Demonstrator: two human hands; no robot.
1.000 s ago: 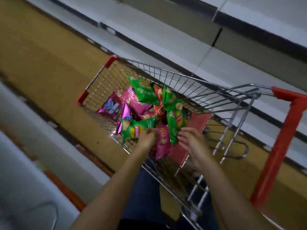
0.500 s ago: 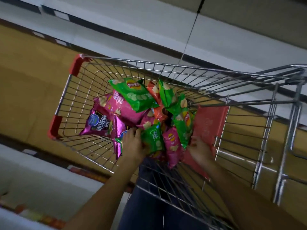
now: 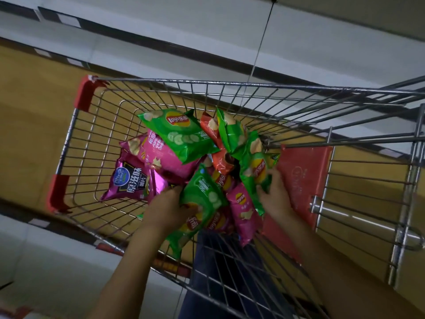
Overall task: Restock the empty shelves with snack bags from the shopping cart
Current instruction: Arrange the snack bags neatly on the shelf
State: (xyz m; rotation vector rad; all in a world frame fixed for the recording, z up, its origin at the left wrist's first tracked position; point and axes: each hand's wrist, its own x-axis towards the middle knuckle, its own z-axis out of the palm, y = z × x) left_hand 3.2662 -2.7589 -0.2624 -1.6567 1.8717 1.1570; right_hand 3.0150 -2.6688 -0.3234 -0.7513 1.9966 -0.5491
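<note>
A wire shopping cart [image 3: 76, 143] with red corner guards holds several snack bags in green, pink, red and purple. My left hand [image 3: 165, 208] grips a green chip bag [image 3: 202, 199] near the cart's near side. My right hand [image 3: 276, 194] grips another green chip bag [image 3: 255, 166] beside the red child-seat flap [image 3: 303, 178]. A large green bag [image 3: 181, 134] lies on top of a pink bag [image 3: 161, 157]. A purple bag [image 3: 131, 183] lies at the left of the pile. A smaller pink bag [image 3: 243, 208] hangs between my hands.
White empty shelf boards [image 3: 207, 24] run across the top behind the cart, and another white shelf [image 3: 46, 261] lies at the lower left. Yellow floor shows through the cart's wires. The cart's metal handle frame [image 3: 411, 203] stands at the right.
Both hands have closed on green bags in the pile. The left hand's bag has tilted up from the pile. The view has swung closer over the cart.
</note>
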